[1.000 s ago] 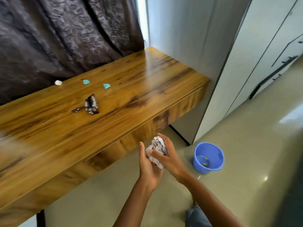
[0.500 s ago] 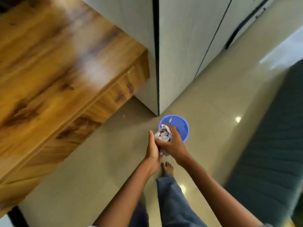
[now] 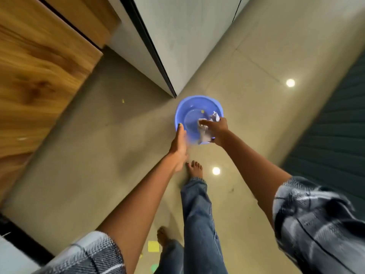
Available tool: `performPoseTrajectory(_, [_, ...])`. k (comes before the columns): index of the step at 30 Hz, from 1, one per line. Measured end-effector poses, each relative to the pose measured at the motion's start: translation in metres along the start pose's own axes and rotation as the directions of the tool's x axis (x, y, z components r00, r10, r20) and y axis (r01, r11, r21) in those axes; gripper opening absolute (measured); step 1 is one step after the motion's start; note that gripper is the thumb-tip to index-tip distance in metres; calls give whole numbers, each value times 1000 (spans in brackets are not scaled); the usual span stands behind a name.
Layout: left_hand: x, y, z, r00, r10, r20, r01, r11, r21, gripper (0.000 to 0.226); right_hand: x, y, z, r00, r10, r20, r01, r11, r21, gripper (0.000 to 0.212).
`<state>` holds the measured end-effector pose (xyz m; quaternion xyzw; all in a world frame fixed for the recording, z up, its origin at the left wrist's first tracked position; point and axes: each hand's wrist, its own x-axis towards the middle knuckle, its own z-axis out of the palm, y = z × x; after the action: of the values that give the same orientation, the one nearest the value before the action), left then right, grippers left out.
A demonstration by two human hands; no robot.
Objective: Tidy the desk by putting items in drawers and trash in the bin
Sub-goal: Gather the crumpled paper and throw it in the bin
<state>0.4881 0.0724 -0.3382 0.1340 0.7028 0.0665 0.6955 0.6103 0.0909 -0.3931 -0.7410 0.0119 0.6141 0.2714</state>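
Note:
A round blue plastic bin [image 3: 187, 104] stands on the floor just past a cabinet corner. My right hand [image 3: 217, 130] grips a crumpled ball of white paper [image 3: 205, 133] directly over the bin's near right rim. My left hand [image 3: 179, 144] is stretched out flat beside it, fingers straight, its fingertips over the bin's left rim, holding nothing. A tiny yellow scrap [image 3: 202, 111] lies inside the bin.
The wooden desk [image 3: 35, 72] with its drawer front fills the upper left. Grey cabinet panels [image 3: 177, 36] rise behind the bin. A dark green ribbed surface [image 3: 335, 119] runs along the right. My bare feet [image 3: 194, 169] and a yellow sticky note [image 3: 153, 246] are on the tiled floor.
I turned from the desk to the bin and looked down. Both hands held the paper ball together; now the left hand has come off it and the right hand holds it over the bin.

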Motion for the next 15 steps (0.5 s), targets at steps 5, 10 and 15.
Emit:
performPoseTrajectory(5, [26, 7, 4, 1000, -3, 2, 3, 1000, 12, 61, 29, -7, 3, 989, 113, -94, -120, 990, -77, 73])
performPoseTrajectory(10, [32, 10, -3, 1000, 2, -19, -1, 1000, 13, 65, 27, -15, 2, 996, 56, -65, -63, 993, -103, 42])
performPoseTrajectory(15, [18, 20, -9, 999, 21, -40, -21, 1000, -3, 65, 8, -21, 8, 997, 7, -75, -20, 985, -173, 15])
